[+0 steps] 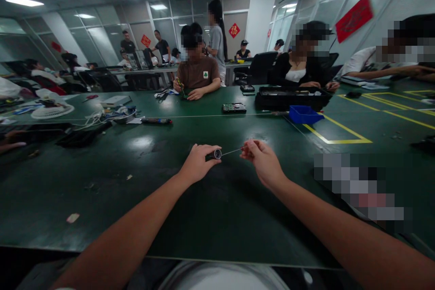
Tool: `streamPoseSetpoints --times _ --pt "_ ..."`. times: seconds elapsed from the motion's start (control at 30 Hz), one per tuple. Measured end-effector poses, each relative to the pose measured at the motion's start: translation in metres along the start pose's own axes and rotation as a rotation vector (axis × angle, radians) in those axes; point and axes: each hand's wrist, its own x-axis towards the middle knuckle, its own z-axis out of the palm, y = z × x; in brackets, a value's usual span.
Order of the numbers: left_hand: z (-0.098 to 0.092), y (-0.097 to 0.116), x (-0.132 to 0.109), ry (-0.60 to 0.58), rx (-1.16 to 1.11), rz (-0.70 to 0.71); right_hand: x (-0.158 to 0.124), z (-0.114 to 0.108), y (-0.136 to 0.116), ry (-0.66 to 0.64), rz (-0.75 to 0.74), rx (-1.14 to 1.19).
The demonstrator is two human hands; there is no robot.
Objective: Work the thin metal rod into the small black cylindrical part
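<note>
Fingers and thumb of my left hand point(198, 161) close around a short dark cylinder point(217, 154); its round, silver-rimmed end faces me and looks like the end of a small flashlight. To the right, my right hand point(261, 158) pinches a thin metal rod point(231, 151), whose handle end is hidden in the fingers. The rod slants down to the left, and its tip is at the rim of the cylinder; whether it goes inside I cannot tell. Both hands are held above the green tabletop point(210, 217).
Ahead lie a bare hard drive point(234, 108), a blue bin point(305, 114), a long black case point(294, 98) and a dark screwdriver-like tool point(156, 121). A white fan point(52, 109) and cables are at left. Co-workers sit across the table. Blurred-out items lie at right.
</note>
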Motion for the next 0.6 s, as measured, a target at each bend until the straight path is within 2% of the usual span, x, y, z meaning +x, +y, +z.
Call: streamPoseSetpoints --times 0.33,0.43,0.53,0.6 --pt "0.0 0.005 0.0 -0.008 -0.021 0.006 -0.006 0.003 -0.003 -0.082 -0.107 -0.102" --pt "0.001 0.003 0.0 0.012 -0.022 0.004 -0.009 0.003 -0.011 -0.099 -0.166 -0.248" --pt "0.002 0.002 0.0 0.029 -0.027 0.002 -0.014 0.002 -0.02 -0.096 -0.192 -0.514" --pt "0.003 0.001 0.0 0.037 -0.039 0.008 -0.016 0.002 -0.022 -0.099 -0.23 -0.568"
